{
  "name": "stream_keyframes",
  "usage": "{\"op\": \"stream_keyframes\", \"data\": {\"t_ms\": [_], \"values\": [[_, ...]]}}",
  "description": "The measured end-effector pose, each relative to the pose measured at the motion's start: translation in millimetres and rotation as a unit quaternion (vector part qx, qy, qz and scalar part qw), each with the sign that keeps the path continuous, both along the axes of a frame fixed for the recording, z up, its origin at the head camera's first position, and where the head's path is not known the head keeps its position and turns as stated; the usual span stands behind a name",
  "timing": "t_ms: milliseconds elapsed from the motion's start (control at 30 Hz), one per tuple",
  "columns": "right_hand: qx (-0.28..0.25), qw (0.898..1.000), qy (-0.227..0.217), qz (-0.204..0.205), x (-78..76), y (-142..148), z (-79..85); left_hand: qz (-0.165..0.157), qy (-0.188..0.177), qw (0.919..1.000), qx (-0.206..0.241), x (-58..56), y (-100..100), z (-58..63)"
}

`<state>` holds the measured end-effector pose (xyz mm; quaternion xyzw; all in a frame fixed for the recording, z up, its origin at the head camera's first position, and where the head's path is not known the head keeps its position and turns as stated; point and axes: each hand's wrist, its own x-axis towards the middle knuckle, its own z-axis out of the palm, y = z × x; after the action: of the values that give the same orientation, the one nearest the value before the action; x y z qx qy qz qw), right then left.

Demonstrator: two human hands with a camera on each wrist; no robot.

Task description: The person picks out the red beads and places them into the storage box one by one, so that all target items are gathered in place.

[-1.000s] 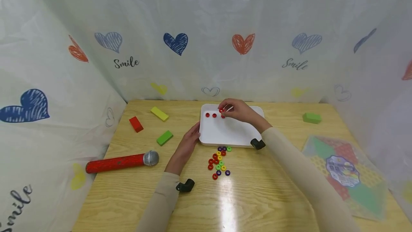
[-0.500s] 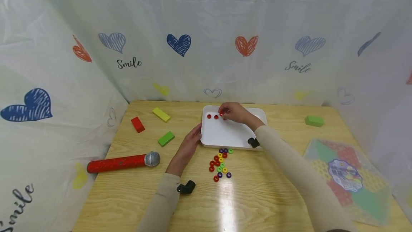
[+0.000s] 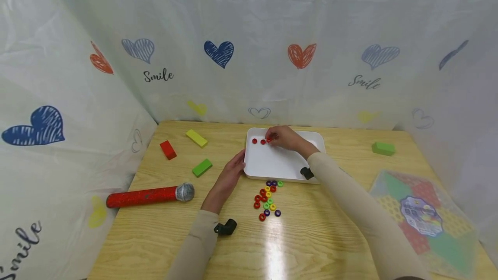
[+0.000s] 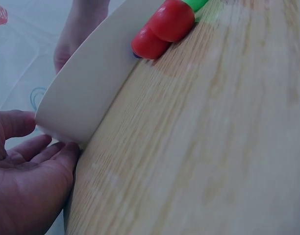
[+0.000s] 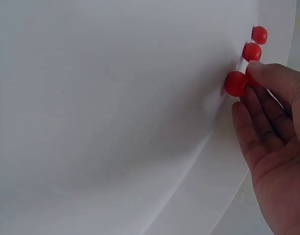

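Observation:
A white tray [image 3: 272, 165] lies on the table, with my left hand [image 3: 228, 175] at its left side. In the left wrist view, the thumb tip touches the tray's rim and the fingers [image 4: 42, 152] lie against its outer lower edge. Near the far wall inside the tray, my right hand [image 3: 287, 137] pinches a red ring bead [image 5: 253, 76] between thumb and fingers. Right beside it sits another red bead [image 5: 235, 83]; two more, a red bead [image 5: 252, 52] and an end bead [image 5: 260, 35], continue the row. Part of the pinched bead is hidden by the thumb.
Loose red, yellow, green and purple beads [image 3: 266, 198] lie before the tray. To the left are a red microphone [image 3: 149, 196], a red block [image 3: 168, 150], a yellow block [image 3: 196, 138] and a green block [image 3: 202, 167]. A green block [image 3: 383, 148] and patterned plastic bag [image 3: 422, 215] are right.
My right hand has lowered the pinched red bead toward the tray floor, in among the row of red beads. The left hand stays at the tray's side. The head view has shifted slightly.

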<state>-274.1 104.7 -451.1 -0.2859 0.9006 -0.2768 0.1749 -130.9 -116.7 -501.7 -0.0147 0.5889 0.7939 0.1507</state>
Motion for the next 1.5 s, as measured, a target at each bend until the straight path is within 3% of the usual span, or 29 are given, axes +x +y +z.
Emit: {"op": "stream_keyframes", "data": {"t_ms": [500, 667, 900, 1067, 1267, 1500], "values": [[0.022, 1.0, -0.007, -0.001, 12.8, 5.9, 3.6, -0.003, -0.019, 0.9998, -0.006, 5.0, 5.4, 1.9], [-0.005, 1.0, 0.003, -0.008, 17.5, 15.7, 11.3, -0.001, -0.017, 0.9998, -0.008, 3.3, 5.8, 0.2], [-0.055, 0.998, 0.003, 0.014, 25.7, 31.2, 12.4, 0.004, -0.021, 0.9996, -0.02, 2.8, 3.7, -0.9], [-0.097, 0.995, 0.015, 0.025, 42.1, 36.4, 21.0, 0.003, -0.019, 0.9994, -0.029, -0.6, 1.8, 1.4], [-0.112, 0.993, 0.021, 0.027, 72.3, 36.5, 33.5, 0.002, -0.02, 0.9993, -0.032, -3.9, 0.8, 2.1], [-0.142, 0.987, 0.007, 0.074, 104.1, 35.2, 35.8, 0.001, -0.016, 0.9994, -0.03, -5.1, 1.4, -0.4]]}}
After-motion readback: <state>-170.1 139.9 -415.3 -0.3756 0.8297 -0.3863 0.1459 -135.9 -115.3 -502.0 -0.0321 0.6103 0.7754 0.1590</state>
